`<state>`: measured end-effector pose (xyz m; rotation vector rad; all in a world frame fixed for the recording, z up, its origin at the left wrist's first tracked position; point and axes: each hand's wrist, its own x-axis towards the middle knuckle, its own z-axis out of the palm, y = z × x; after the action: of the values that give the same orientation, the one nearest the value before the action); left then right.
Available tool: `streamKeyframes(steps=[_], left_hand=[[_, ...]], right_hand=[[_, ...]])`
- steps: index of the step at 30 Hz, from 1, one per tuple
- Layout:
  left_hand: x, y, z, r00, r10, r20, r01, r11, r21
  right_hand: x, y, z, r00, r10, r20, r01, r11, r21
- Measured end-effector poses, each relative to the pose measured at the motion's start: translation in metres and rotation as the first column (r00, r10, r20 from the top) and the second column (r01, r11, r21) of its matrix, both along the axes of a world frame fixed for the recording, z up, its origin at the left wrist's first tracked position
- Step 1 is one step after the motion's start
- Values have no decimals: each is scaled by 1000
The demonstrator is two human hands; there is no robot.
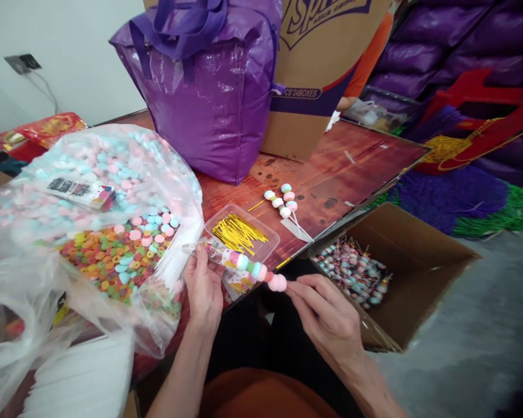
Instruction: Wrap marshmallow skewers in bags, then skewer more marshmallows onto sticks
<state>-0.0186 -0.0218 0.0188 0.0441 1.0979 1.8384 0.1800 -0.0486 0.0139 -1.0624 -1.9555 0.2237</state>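
Observation:
A candy skewer [258, 270] with pink, blue, green and white pieces spans the gap between my hands, tilted down to the right. My right hand [326, 313] pinches its stick just past the pink end. At the other end, my left hand [204, 287] grips a transparent printed sleeve [220, 253] between thumb and fingers; the skewer's far end appears to be in or against it. Just beyond lies a shallow plastic tray [272, 238] of gold twist ties [239, 232]. Two more candy skewers [283, 200] rest on the table behind it.
Left, a big plastic bag [91, 151] holds loose candies, with white sticks [174, 255] beside it. A purple bag [209, 104] and a carton [305, 122] stand on the table [361, 157]. Lower right, an open box [427, 261] contains finished-looking skewers. Another person's orange sleeve [370, 58] shows behind.

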Motion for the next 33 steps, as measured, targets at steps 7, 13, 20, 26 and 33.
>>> streamKeyframes(steps=[7,13,20,26,33], left_hand=[[6,-3,-12,939,64,-338,-43,997,69],[6,-5,-23,914,-8,-406,24,999,33],[9,-9,-17,928,-127,-350,148,988,35],[10,-11,-20,917,-191,-350,211,977,21],[15,-12,-16,940,-257,-226,277,959,61]], right_hand=[[-11,0,-3,972,96,-213,-147,960,-237],[-23,-2,-6,968,50,-247,-124,947,-296],[-32,-4,-8,994,30,-107,-54,973,-222],[-35,-2,-1,983,74,-165,-126,934,-335],[-35,-2,3,951,7,-308,-198,778,-596]])
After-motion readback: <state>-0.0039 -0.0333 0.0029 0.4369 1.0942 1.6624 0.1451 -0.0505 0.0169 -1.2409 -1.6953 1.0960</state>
